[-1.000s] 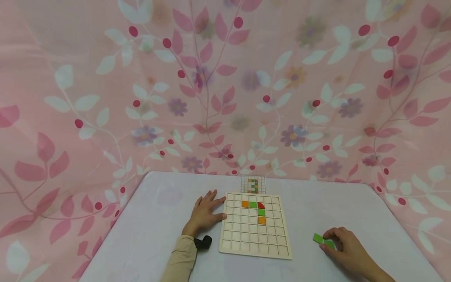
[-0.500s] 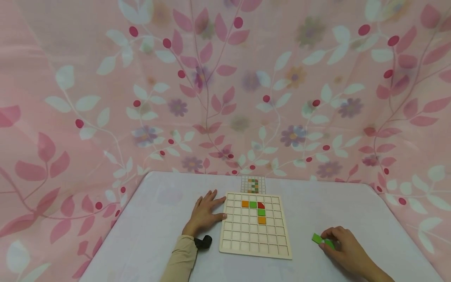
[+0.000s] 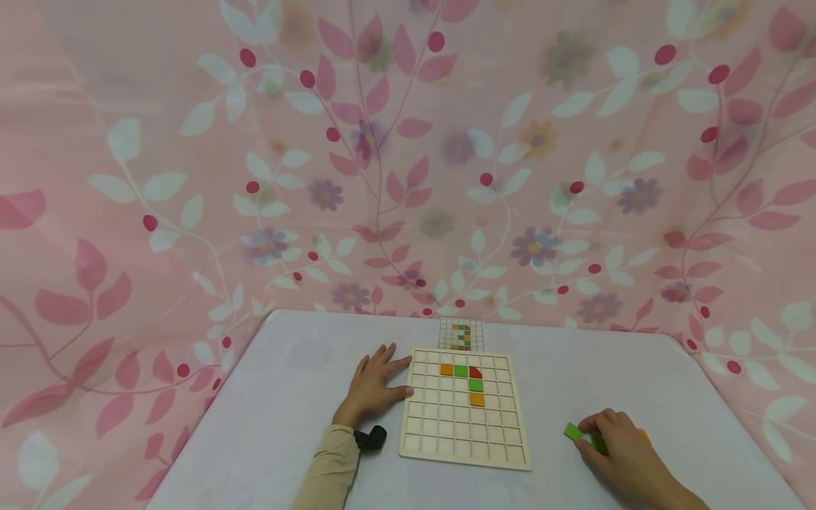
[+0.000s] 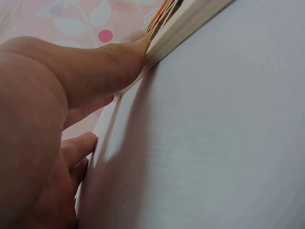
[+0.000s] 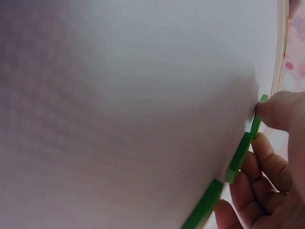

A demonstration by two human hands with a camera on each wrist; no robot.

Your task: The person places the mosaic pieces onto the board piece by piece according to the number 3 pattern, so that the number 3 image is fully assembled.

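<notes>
A pale wooden grid board (image 3: 440,431) lies in the middle of the table, with orange (image 3: 477,399), green (image 3: 460,371) and red (image 3: 475,372) tiles set in some of its squares. My left hand (image 3: 372,389) rests at the board's left edge, fingers spread; the thumb (image 4: 109,64) touches the rim in the left wrist view. To the right of the board, my right hand (image 3: 615,443) pinches a green square tile (image 3: 572,431) between thumb and forefinger. Two more green tiles (image 5: 239,156) lie under its curled fingers in the right wrist view. An orange piece (image 3: 644,435) peeks out behind the hand, mostly hidden.
A small pattern card (image 3: 462,335) with a coloured grid stands or lies just beyond the board's far edge. The table (image 3: 274,397) has a white cover. Behind it hangs a pink floral curtain (image 3: 408,177). A black strap device (image 3: 371,438) sits on my left wrist.
My right hand has turned slightly over the green tiles, and an orange piece now shows behind it. The left hand stays at the board; the head view has shifted a little.
</notes>
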